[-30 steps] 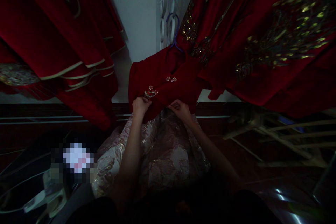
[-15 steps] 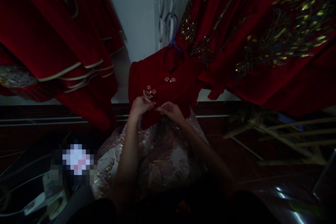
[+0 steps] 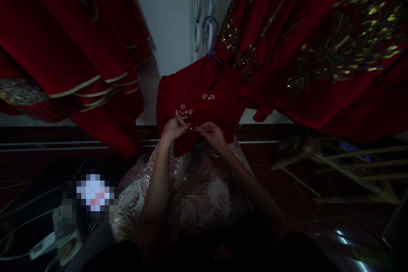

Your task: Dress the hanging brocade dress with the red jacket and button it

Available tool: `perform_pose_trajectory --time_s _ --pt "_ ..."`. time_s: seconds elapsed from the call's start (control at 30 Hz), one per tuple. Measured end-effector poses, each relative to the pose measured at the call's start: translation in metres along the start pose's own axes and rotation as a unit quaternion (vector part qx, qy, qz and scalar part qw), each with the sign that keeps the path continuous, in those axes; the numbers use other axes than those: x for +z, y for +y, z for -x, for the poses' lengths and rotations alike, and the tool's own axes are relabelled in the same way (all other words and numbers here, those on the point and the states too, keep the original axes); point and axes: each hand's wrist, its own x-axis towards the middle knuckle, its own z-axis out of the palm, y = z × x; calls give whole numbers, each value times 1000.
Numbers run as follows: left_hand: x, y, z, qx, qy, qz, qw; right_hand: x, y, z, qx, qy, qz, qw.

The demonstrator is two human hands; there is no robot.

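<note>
A red garment (image 3: 180, 87) hangs before me from a purple hanger (image 3: 216, 34). Beaded flower fasteners (image 3: 208, 97) sit on its upper front, and a larger beaded ornament (image 3: 184, 113) lies further left. Lower down, a small beaded fastener (image 3: 194, 129) spans the space between my hands. My left hand (image 3: 174, 128) pinches at its left end, fingers closed. At the right end, the thumb and finger of my right hand (image 3: 213, 133) are pinched on it too. My fingertips cover parts of the fastener, and the dim light hides its details.
Red robes with pale trim (image 3: 79, 63) hang at left. Another red garment with gold sequins (image 3: 360, 29) hangs at right. A patterned shiny fabric (image 3: 191, 195) lies below my hands. A wooden rack (image 3: 344, 165) stands lower right, and a white device (image 3: 60, 238) lower left.
My right hand has shifted slightly right, and more of the beaded fastener shows between my fingers. The view has moved a little; both hands stay at the same spot on the garment.
</note>
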Motion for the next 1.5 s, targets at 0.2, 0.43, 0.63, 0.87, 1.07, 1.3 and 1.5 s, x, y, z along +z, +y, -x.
perform_pose_trajectory --time_s 0.2,0.43,0.63,0.87,1.07,1.3,1.5 --pt "7 -1 -4 0 24 -39 999 1 0 1 -10 -1 -8 1000" --pt "9 -3 -5 12 -4 5 1000 4 6 1 -3 0 -13 1000" --pt "10 -5 -6 47 -61 72 994 8 2 0 -4 18 -38 999" --pt "5 -2 -5 67 -90 115 987 14 -5 -9 2 54 -62 997" --pt "13 -9 -11 68 -41 124 989 19 -6 -9 -19 86 -50 995" --pt "10 -16 -12 108 -56 62 991 15 -1 -12 17 43 -52 998" --pt "10 -5 -6 135 -52 3 989 17 -4 -17 41 30 -36 998"
